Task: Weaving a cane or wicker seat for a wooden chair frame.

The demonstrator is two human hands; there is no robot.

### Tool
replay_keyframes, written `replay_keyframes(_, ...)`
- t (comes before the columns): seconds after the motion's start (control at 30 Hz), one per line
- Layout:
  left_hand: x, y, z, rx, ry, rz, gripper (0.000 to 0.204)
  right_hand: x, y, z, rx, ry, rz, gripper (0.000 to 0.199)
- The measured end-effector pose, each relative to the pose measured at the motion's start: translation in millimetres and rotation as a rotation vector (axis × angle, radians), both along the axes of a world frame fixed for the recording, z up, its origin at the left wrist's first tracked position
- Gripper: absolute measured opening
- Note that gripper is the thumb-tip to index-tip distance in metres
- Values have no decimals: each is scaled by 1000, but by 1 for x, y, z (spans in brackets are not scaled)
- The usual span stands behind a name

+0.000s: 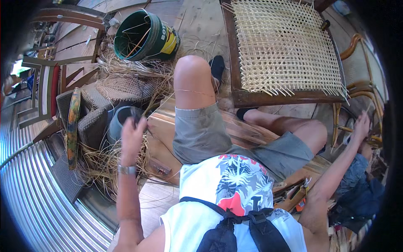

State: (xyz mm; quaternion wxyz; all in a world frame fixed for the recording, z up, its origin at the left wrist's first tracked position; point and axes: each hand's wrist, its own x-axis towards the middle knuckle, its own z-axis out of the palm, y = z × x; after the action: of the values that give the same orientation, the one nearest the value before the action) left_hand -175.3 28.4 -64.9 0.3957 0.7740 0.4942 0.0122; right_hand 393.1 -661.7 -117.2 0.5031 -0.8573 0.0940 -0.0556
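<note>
My left hand [133, 136], with a watch on its wrist, is raised beside a grey-blue bucket [115, 124]. Its fingers are closed around a small dark object [135, 114] whose kind I cannot make out. Far out to the right, my right hand [362, 125] is closed in a pinch, apparently on a thin pale cane strand [368, 107]. Ahead of my knees lies a dark wooden frame [268, 100] with a woven cane panel [289, 46], loose strand ends sticking out along its edges. Neither hand touches the panel.
A green bucket [145, 35] lies tipped at the far left. Heaps of loose cane strands [100, 168] surround the grey-blue bucket. Chairs [46, 90] and woven cushions [94, 126] stand left, near corrugated metal [46, 189]. A curved rattan frame [361, 84] stands right; tools [300, 197] lie by my right hip.
</note>
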Motion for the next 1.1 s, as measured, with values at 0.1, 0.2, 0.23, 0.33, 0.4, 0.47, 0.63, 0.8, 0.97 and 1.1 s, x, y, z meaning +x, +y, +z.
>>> replay_keyframes(0.1,-74,-50,-63,-18,220,123,33,-67,-14,-6,101,2,-166,23)
replay_keyframes(0.2,-121,-93,-115,115,438,-43,49,-110,-10,6,232,73,-206,17)
replay_keyframes(0.23,-108,-106,-103,21,545,-46,62,-131,19,18,159,69,-151,23)
replay_keyframes(0.33,-99,-112,-78,62,632,17,62,-143,45,27,130,2,-120,23)
replay_keyframes(0.4,-84,-89,-62,202,452,38,41,-130,44,58,15,-149,51,21)
replay_keyframes(0.47,-83,-30,-77,181,79,17,30,-121,66,113,-337,-379,47,23)
replay_keyframes(0.63,119,-7,9,323,-437,-277,27,-62,70,182,-503,-643,-145,32)
replay_keyframes(0.8,285,-36,29,-109,-540,-279,34,-3,78,86,-323,-40,90,24)
replay_keyframes(0.97,380,9,-63,-654,-382,-11,45,31,123,2,-196,55,233,25)
replay_keyframes(1.1,398,-4,-78,-694,-193,-34,47,35,131,-15,-382,64,343,24)
